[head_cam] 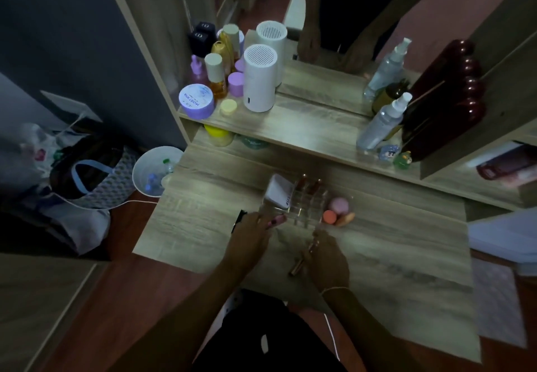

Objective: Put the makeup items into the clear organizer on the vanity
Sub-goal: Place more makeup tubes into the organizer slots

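Landmark: clear organizer (302, 206) on the vanity (392, 243) top; every place below is told from it.
Phone-like dark slab: black flat object (239, 220), well to the organizer's left; not part of the step as far as I can tell.
Left hand: left hand (255, 226) at the organizer's front-left corner, fingers closed round a pink tube (277, 220) whose tip points toward the organizer's front wall.
White compact: white case (277, 191) leaning in the organizer's left compartment.
Slots: two reddish lipsticks (308, 182) upright in the back cells; front cells look free, though the clear walls are hard to read.
Right hand: right hand (327, 258) just in front of the organizer, pinching a gold-toned lipstick (302, 261) that slants down toward the vanity.
Sponges: pink puff (338, 204), orange round sponge (329, 216) and orange teardrop sponge (345, 219) in or against the organizer's right end; which, I cannot tell.
Advice: judged from this, stand each tube upright over a free front cell and lower it straight, one hand at a time, without nudging the light organizer.
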